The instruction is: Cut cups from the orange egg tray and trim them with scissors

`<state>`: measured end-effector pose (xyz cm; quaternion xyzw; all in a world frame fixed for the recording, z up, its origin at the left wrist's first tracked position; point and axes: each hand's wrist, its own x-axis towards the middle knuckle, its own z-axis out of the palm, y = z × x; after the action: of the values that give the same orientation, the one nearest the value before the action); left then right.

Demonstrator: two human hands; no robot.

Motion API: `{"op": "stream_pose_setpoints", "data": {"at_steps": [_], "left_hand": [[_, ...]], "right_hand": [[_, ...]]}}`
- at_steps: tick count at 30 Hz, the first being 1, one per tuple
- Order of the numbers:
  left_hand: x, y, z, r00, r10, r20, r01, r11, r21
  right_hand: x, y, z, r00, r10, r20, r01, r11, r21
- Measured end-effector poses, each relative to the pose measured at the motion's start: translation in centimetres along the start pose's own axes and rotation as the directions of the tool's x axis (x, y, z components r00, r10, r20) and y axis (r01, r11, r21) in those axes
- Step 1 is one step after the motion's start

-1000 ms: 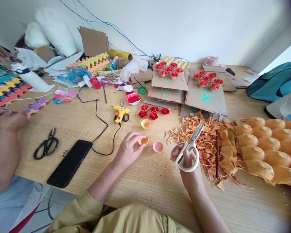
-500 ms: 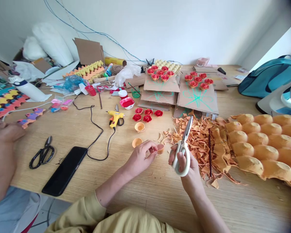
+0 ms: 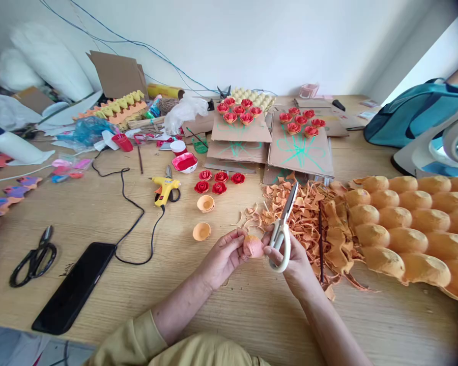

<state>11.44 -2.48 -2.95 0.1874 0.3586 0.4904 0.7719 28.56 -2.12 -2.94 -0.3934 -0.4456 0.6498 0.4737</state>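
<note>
Between the fingers of my left hand [image 3: 224, 256] is a small egg-carton cup [image 3: 253, 247], orange-pink and rounded. My right hand [image 3: 293, 259] is closed round white-handled scissors [image 3: 283, 229], whose blades point up and away, and its fingertips come close to the cup's right side. Two trimmed orange cups, a nearer one [image 3: 201, 231] and a farther one [image 3: 205, 204], lie on the table left of my hands. Beyond them sit several red paper roses [image 3: 219, 182]. A heap of orange carton scraps [image 3: 297, 208] spreads just past the scissors.
An orange egg tray [image 3: 412, 218] lies at right, near a white fan [image 3: 442, 142]. At left are a yellow glue gun [image 3: 164, 190] with its cord, a black phone [image 3: 76, 284] and black scissors [image 3: 34, 259]. Cardboard sheets [image 3: 301, 147] bearing roses stand behind.
The cup has been lifted off the table in my left hand and brought up beside my right hand. The scissors stay in my right hand. The view has shifted right.
</note>
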Motion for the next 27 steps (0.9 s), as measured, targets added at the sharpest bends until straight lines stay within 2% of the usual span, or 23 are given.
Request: {"op": "stream_pose_setpoints", "data": {"at_steps": [3, 5, 8, 10, 14, 19, 23, 27], "left_hand": [[-0.1, -0.1, -0.3, 1.0, 0.012, -0.016, -0.011, 0.999, 0.04], [-0.3, 0.0, -0.2, 0.998, 0.06, 0.018, -0.062, 0.989, 0.138], [-0.7, 0.2, 0.1, 0.989, 0.136, 0.057, -0.147, 0.944, 0.295], [-0.8, 0.3, 0.1, 0.987, 0.154, 0.046, -0.161, 0.937, 0.31], [-0.6, 0.3, -0.6, 0.996, 0.081, 0.047, -0.086, 0.99, 0.112], [-0.2, 0.5, -1.7, 0.986, -0.061, 0.156, 0.089, 0.98, -0.181], [-0.3, 0.9, -1.6, 0.972, -0.067, 0.224, 0.125, 0.959, -0.255], [-0.5, 1.3, -1.4, 0.97, -0.058, 0.235, 0.127, 0.947, -0.294]], "right_hand": [[-0.1, 0.2, 0.3, 1.0, 0.021, -0.002, -0.021, 0.999, 0.032], [-0.2, 0.4, 0.6, 1.0, 0.003, -0.029, -0.002, 1.0, 0.031], [-0.1, 0.5, 1.0, 0.998, -0.032, -0.046, 0.032, 0.999, -0.007], [-0.2, 0.5, 1.0, 0.998, -0.047, -0.034, 0.044, 0.997, -0.067], [-0.5, 0.4, 0.0, 0.999, -0.013, -0.037, 0.006, 0.984, -0.179], [-1.2, 0.4, -1.2, 0.985, 0.125, 0.116, -0.118, 0.991, -0.069], [-1.6, 0.5, -1.1, 0.951, 0.18, 0.253, -0.174, 0.984, -0.046], [-2.0, 0.5, -1.0, 0.915, 0.196, 0.352, -0.226, 0.973, 0.047]]}}
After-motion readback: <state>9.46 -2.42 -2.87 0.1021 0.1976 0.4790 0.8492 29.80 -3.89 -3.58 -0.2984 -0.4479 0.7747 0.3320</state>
